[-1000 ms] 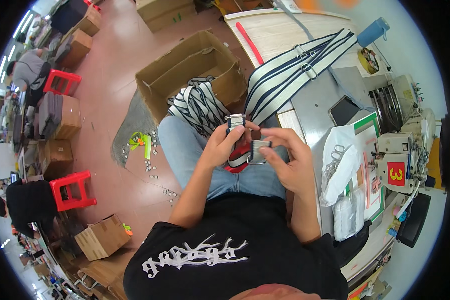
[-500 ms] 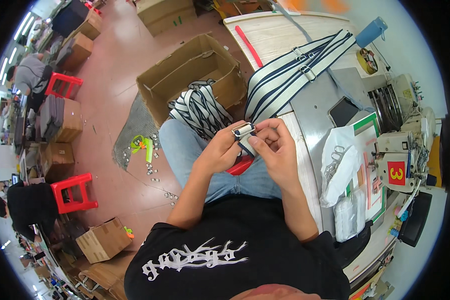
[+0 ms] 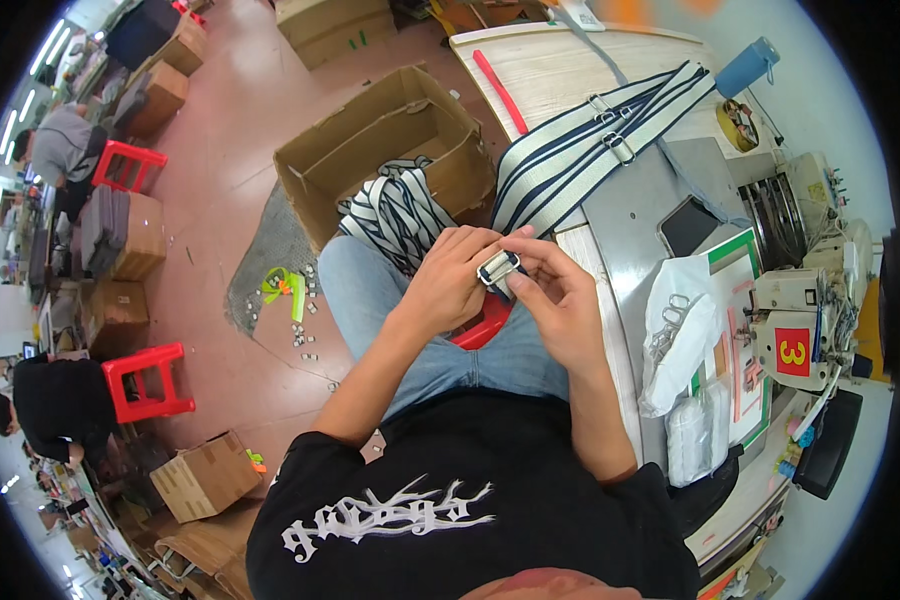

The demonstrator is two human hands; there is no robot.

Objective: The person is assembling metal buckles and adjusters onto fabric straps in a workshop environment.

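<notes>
Above my lap, a silver metal slide buckle [image 3: 497, 268] is threaded with white-and-navy webbing strap. My left hand [image 3: 448, 277] is closed around it from the left, with the fingertips over its far side. From the right, my right hand [image 3: 564, 305] pinches the strap beside the buckle between thumb and fingers. Most of the strap between my hands is hidden by the fingers. More striped webbing straps [image 3: 560, 165] with metal buckles lie across the table to the right. A heap of the same webbing [image 3: 395, 210] spills from the cardboard box [image 3: 315, 160] ahead.
On the right, the worktable [image 3: 610, 265] holds a phone [image 3: 687, 228], scissors [image 3: 673, 315] on white plastic, a blue bottle [image 3: 747, 66] and a sewing machine [image 3: 790, 340]. Small metal pieces [image 3: 305, 335] and neon ribbon [image 3: 288, 287] lie on the floor. Two people work at far left near red stools [image 3: 148, 385].
The buckle has turned and sits slightly lower. My left fingers have moved over its far side, and the strap end that hung below it is now mostly covered by my hands.
</notes>
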